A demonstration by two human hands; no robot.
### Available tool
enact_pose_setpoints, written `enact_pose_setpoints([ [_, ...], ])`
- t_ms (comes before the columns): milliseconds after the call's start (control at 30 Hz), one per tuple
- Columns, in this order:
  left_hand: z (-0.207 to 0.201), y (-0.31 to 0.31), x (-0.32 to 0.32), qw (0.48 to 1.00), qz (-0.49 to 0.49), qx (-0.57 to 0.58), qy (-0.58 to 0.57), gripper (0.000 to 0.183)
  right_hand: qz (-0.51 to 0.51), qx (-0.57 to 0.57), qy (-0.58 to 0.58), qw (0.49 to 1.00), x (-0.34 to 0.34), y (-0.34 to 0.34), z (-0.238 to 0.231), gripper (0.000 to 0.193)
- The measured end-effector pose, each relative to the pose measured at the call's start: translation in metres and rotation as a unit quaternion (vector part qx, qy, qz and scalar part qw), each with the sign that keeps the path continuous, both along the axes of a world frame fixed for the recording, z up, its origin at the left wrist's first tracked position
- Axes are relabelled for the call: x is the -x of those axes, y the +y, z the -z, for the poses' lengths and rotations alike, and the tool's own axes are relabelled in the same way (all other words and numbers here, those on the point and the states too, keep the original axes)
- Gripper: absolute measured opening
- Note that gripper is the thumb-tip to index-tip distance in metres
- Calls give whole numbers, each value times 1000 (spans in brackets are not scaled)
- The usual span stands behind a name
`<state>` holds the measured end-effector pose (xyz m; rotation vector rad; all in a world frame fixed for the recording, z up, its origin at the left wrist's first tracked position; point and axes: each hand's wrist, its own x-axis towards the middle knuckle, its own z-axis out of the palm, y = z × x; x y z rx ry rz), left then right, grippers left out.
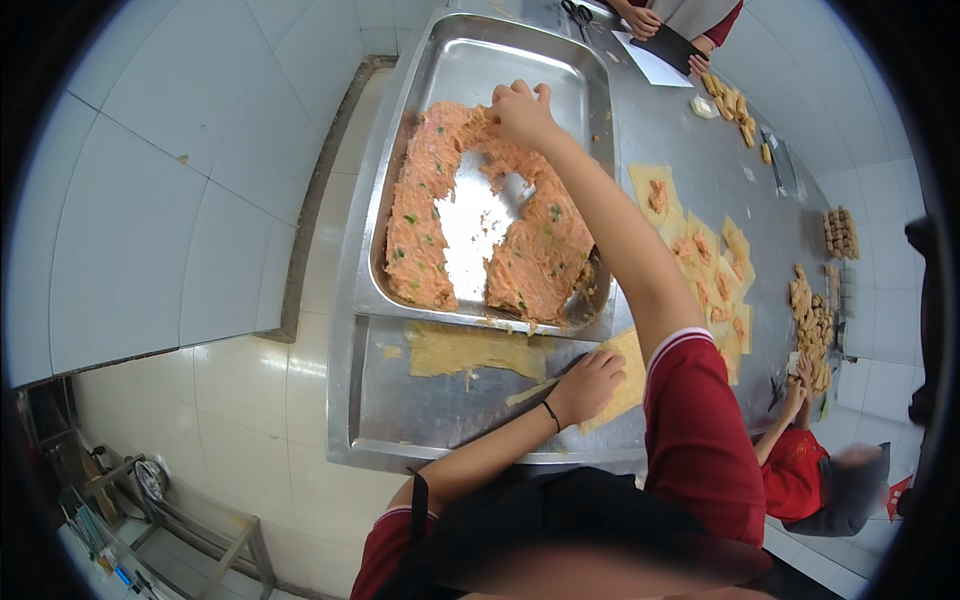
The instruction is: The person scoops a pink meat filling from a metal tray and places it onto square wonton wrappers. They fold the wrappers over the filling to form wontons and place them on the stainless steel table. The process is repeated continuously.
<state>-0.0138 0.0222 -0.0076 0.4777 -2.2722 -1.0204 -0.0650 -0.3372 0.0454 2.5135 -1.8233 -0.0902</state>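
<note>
A deep steel tray (360, 262) holds pinkish minced filling (420, 235) flecked with green, heaped around a bare patch. My right hand (522, 115) reaches over it to the filling's far edge, fingers curled down into it; the fingertips are hidden. Below the tray, my left hand (590, 385), with a black band at the wrist, lies over thin yellow wrapper sheets (615, 402), fingers extended and holding nothing. Another yellow sheet (475, 350) rests left of that hand, against the tray's near side. To the right, several spread wrappers (732, 250) carry small dabs of filling.
Rolled pieces (812, 325) are piled along the table's right side, with more rolls (732, 105) at the far right. A co-worker's hands (800, 390) work at the pile. Another person's hand (645, 22) is beside a dark flat object (670, 48). Scissors (578, 14) lie behind the tray.
</note>
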Motion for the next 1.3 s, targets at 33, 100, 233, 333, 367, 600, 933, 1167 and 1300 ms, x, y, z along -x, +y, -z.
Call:
enact_pose_setpoints([
  [33,2,0,1,1000,-7,5,15,24,-24,58,13,998,0,10,3,16],
  [100,5,3,3,1000,-12,12,16,28,-63,152,20,986,-3,32,8,13],
  [233,9,5,4,1000,-4,13,-22,36,-118,241,17,963,-9,52,2,11],
  [333,8,5,4,1000,-15,13,5,28,-93,204,-16,974,-12,44,-10,9],
  [367,7,4,4,999,-23,15,21,24,-38,148,-56,987,-14,39,-13,10],
  [600,-3,1,-1,999,-6,24,-20,22,126,-163,-67,976,-26,-34,-21,39],
  [933,3,3,2,999,-24,29,26,22,21,-140,-16,990,-22,-9,-17,13],
  [1167,7,4,2,1000,-5,27,-7,31,-124,111,80,983,-18,54,-1,15],
  [1300,7,4,1,999,4,18,-42,35,-119,98,8,988,-18,64,-3,16],
])
